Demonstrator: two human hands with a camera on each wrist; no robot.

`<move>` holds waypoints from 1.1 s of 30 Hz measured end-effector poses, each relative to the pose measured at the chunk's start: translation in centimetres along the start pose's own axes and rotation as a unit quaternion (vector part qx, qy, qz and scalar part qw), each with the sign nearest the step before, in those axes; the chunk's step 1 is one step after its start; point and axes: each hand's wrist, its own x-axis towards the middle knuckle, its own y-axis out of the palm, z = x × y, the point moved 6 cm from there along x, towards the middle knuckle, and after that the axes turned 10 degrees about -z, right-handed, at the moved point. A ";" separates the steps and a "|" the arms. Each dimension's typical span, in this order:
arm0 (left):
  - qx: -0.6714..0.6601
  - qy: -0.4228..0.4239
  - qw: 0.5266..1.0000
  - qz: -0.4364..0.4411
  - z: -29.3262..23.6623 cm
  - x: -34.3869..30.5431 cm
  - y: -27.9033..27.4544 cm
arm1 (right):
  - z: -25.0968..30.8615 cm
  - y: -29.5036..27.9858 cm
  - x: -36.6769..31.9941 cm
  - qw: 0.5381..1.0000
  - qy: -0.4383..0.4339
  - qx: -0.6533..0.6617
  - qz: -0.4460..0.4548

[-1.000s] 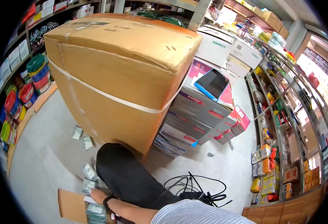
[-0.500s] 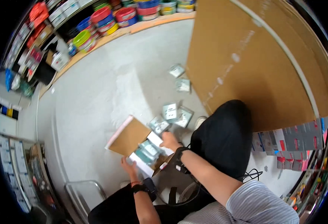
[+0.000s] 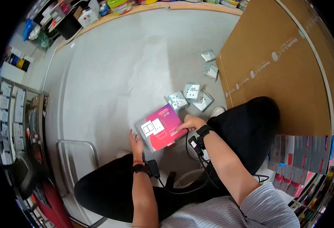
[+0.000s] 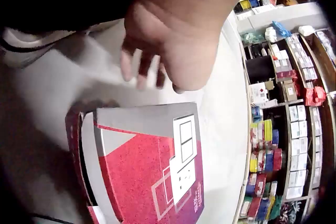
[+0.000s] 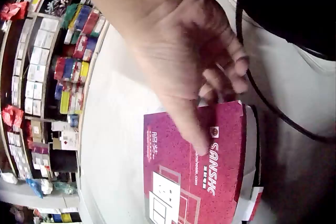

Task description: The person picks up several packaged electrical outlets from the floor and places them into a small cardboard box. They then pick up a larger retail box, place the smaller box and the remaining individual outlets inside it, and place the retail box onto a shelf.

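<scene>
A pink and grey box (image 3: pixel 161 128) with its lid down lies on the floor between the hands. My right hand (image 3: pixel 191 122) is at its right end; in the right wrist view the thumb of that hand (image 5: pixel 184 61) lies on the printed top (image 5: pixel 184 166), and the other fingers bend beside the edge. My left hand (image 3: pixel 136 143) is just off the grey end, fingers loosely extended; the left wrist view shows a gap between this hand (image 4: pixel 168 50) and the box (image 4: pixel 142 166). Several wrapped socket plates (image 3: pixel 177 100) lie beyond the box.
A large carton (image 3: pixel 265 57) stands at the right, with stacked boxes (image 3: pixel 303 152) below it. Black cables (image 3: pixel 186 192) run between the wrists. A metal frame (image 3: pixel 77 142) is at the left, and shelves (image 3: pixel 18 117) stand farther left. Wire reels (image 3: pixel 119 5) line the far edge.
The box's lid, open before, is now down over the wrapped plates inside. My left hand has come away from the box's side. The head view has swung down and left.
</scene>
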 end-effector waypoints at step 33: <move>-0.085 -0.190 0.953 0.220 -1.6 -5.5 -0.2 | -1.3 1.7 -0.4 0.945 -0.045 0.312 -0.084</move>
